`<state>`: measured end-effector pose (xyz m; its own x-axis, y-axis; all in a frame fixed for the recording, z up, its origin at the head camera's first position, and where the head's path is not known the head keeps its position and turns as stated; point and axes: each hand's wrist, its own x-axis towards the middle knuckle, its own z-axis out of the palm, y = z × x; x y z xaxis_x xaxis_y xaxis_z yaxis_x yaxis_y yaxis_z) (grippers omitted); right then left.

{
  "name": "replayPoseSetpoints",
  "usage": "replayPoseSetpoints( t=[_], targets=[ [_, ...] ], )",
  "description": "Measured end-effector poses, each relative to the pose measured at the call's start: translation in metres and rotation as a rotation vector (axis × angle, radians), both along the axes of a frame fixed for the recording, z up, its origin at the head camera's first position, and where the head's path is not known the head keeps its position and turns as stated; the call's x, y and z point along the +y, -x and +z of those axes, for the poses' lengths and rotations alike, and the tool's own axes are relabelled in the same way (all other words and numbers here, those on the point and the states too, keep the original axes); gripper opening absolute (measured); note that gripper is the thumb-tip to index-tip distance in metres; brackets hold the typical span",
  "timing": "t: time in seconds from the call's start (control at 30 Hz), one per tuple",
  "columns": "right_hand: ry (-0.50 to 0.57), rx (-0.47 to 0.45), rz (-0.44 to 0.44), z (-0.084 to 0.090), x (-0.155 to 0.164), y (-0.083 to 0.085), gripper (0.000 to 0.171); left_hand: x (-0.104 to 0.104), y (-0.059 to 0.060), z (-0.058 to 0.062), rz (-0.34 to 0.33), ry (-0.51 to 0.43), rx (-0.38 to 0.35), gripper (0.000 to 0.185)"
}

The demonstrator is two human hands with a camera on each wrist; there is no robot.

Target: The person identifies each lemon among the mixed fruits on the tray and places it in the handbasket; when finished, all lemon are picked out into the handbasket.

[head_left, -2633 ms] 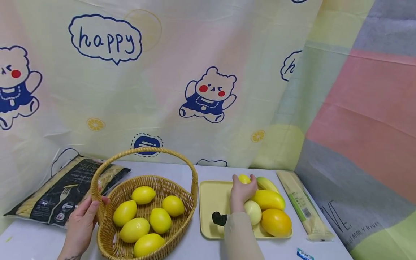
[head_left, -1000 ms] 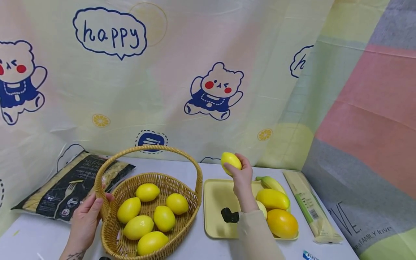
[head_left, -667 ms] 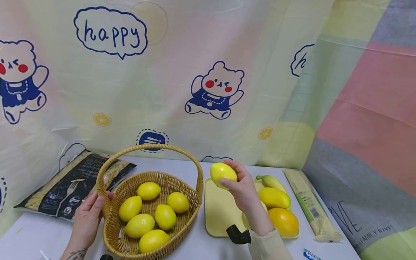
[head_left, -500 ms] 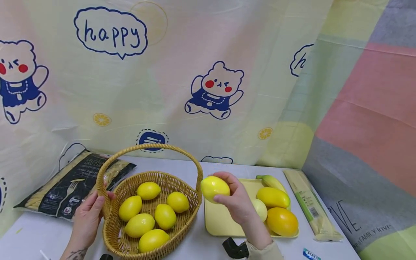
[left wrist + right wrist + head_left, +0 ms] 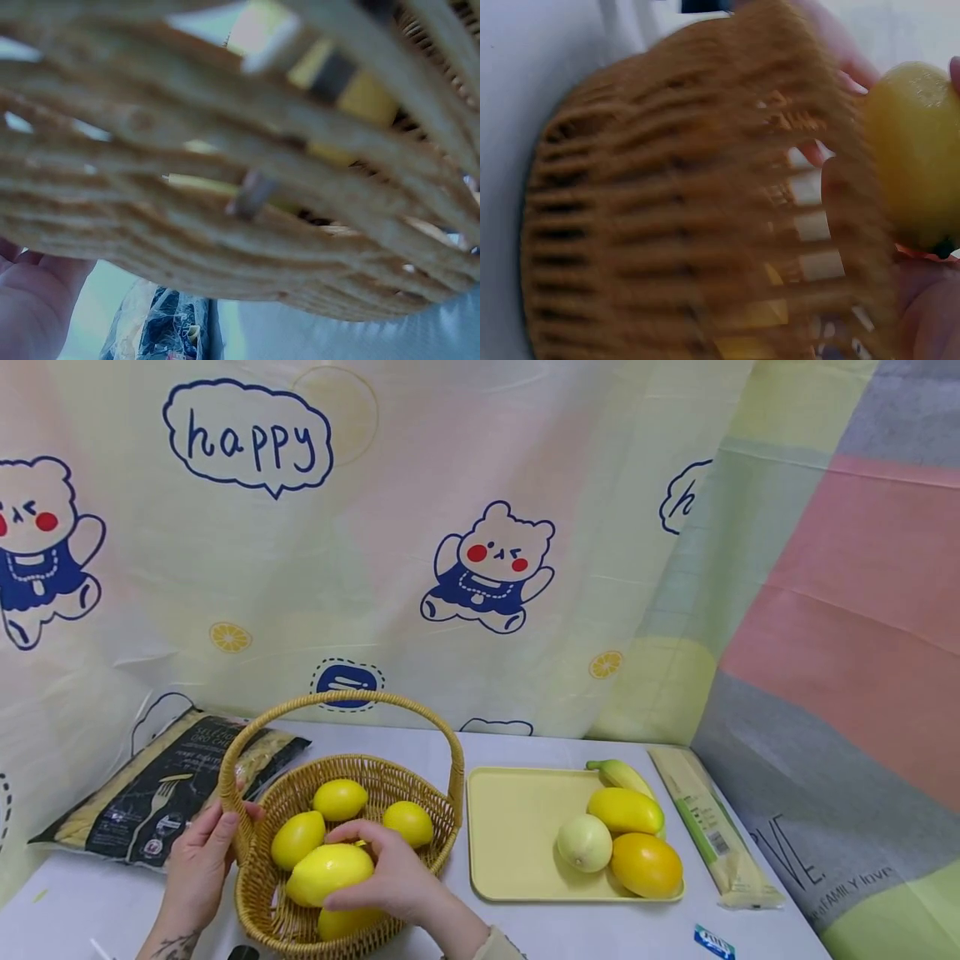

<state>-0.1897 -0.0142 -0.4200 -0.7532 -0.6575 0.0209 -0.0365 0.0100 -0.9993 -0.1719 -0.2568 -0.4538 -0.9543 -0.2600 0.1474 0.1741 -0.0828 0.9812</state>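
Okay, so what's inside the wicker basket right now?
The wicker basket holds yellow lemons: three lie uncovered, and the right hand grips a fourth lemon over the pile. Part of another shows beneath that hand. Anything else under the hand is hidden.

Lemon [image 5: 330, 872] from tray [image 5: 510, 827] into basket [image 5: 438, 814]

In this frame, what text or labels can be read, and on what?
"happy": speech bubble on the backdrop cloth.
"FAMILY love", partly cut off: patchwork cloth on the right.
Black pasta bag: white print too small to read.
Long spaghetti packet: label and barcode too small.
Blue packet: unreadable.
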Motion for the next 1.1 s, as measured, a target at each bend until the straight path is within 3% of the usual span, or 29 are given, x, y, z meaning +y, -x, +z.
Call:
replayPoseSetpoints(
  t=[0.3,0.57,0.73,0.8,0.9,1.1],
  targets=[
    [-0.211,0.165,0.016,-0.009,-0.027,-0.004,0.048,0.002,0.001,0.000,-0.007,0.003,-0.016,0.054],
    [-0.307,0.188,0.053,-0.012,-0.031,-0.007,0.036,0.003,0.000,-0.001,-0.023,-0.027,0.032,0.051],
    [-0.424,0.332,0.084,-0.014,-0.031,-0.007,0.033,0.004,0.000,-0.001,-0.027,-0.035,0.026,0.053],
    [-0.431,0.348,0.077,-0.014,-0.030,-0.007,0.034,0.005,0.000,-0.002,-0.031,-0.038,0.024,0.054],
    [-0.308,0.255,0.026,-0.013,-0.025,-0.009,0.035,0.006,0.000,-0.002,-0.034,-0.040,0.028,0.054],
    [0.218,-0.019,-0.192,-0.008,-0.001,-0.011,0.040,0.007,0.000,-0.003,-0.022,-0.046,0.030,0.052]
  ],
)
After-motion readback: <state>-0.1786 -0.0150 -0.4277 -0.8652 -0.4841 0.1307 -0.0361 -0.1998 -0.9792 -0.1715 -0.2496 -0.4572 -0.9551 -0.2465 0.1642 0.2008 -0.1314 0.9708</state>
